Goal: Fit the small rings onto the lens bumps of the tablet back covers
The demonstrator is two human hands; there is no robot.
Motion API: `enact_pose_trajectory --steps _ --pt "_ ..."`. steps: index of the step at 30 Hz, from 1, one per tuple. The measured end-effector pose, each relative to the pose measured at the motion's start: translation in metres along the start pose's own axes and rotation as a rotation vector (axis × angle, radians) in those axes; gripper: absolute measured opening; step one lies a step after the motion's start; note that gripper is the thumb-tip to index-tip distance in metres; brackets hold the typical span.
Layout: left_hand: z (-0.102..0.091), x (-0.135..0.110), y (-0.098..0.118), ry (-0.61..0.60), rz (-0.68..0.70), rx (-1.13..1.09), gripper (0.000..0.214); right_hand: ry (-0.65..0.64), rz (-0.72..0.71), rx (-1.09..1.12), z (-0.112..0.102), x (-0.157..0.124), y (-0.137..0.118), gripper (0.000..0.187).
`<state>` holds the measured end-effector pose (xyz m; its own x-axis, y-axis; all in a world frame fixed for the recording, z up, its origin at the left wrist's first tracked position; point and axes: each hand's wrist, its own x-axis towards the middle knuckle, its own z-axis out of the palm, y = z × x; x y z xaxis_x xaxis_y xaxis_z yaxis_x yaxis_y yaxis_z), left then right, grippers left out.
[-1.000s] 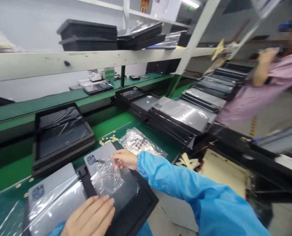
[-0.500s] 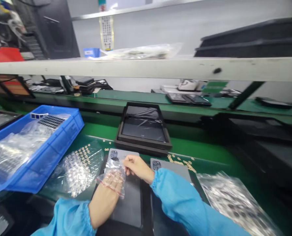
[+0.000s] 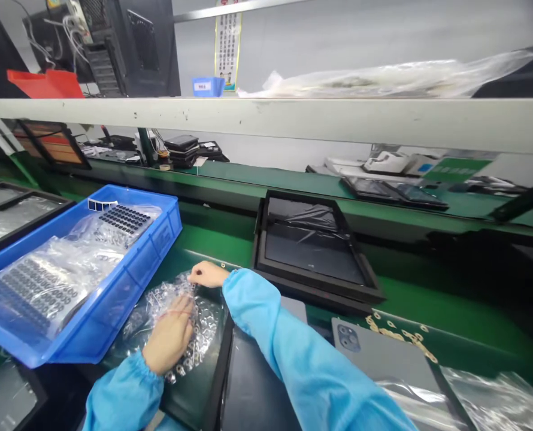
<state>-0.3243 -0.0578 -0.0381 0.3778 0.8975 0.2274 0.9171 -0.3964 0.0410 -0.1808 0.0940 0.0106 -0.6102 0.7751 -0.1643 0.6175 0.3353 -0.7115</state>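
Note:
My left hand (image 3: 170,336) rests fingers-forward on a clear plastic sheet of small ring-shaped parts (image 3: 159,311) that lies on the green bench beside the blue bin. A small clear zip bag with a red seal line seems to lie under its fingers. My right hand (image 3: 207,274) reaches across in a blue sleeve and pinches the far edge of that sheet. Just right of my arms lies a grey tablet back cover (image 3: 378,356) with a camera cluster, and a dark tray (image 3: 248,389) sits below my right forearm.
A blue bin (image 3: 127,281) holds bagged trays of small dark parts at left. A black tray with a wrapped tablet (image 3: 314,245) stands behind. Loose gold rings (image 3: 399,332) scatter on the green belt. A white shelf beam (image 3: 266,117) crosses overhead; black trays lie at far left.
My view swung left. Both hands moved off the tablet cover to the sheet of rings beside the blue bin, carrying the small bag along.

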Motion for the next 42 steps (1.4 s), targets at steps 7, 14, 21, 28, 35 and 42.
enact_pose_trajectory --steps 7,14,21,28,35,42 --pt "0.039 -0.009 -0.024 -0.084 -0.153 -0.044 0.056 0.010 0.110 -0.241 0.012 0.034 0.004 0.029" --pt "0.046 0.003 -0.023 -0.108 -0.260 -0.070 0.038 -0.157 0.087 -0.325 0.044 0.048 -0.008 0.027" --pt "0.059 0.005 -0.023 -0.037 -0.329 -0.073 0.026 -0.105 0.007 -0.421 0.046 0.040 -0.010 0.027" --pt "0.053 0.003 -0.023 -0.010 -0.353 -0.090 0.030 0.038 -0.126 -0.489 0.038 0.029 -0.017 0.025" --pt "0.022 0.016 -0.026 -0.093 -0.375 -0.071 0.024 0.070 -0.159 -0.500 0.032 0.047 -0.021 0.025" --pt "-0.013 0.037 -0.032 -0.162 -0.455 0.026 0.034 0.171 -0.096 -0.489 0.019 0.060 -0.018 0.028"
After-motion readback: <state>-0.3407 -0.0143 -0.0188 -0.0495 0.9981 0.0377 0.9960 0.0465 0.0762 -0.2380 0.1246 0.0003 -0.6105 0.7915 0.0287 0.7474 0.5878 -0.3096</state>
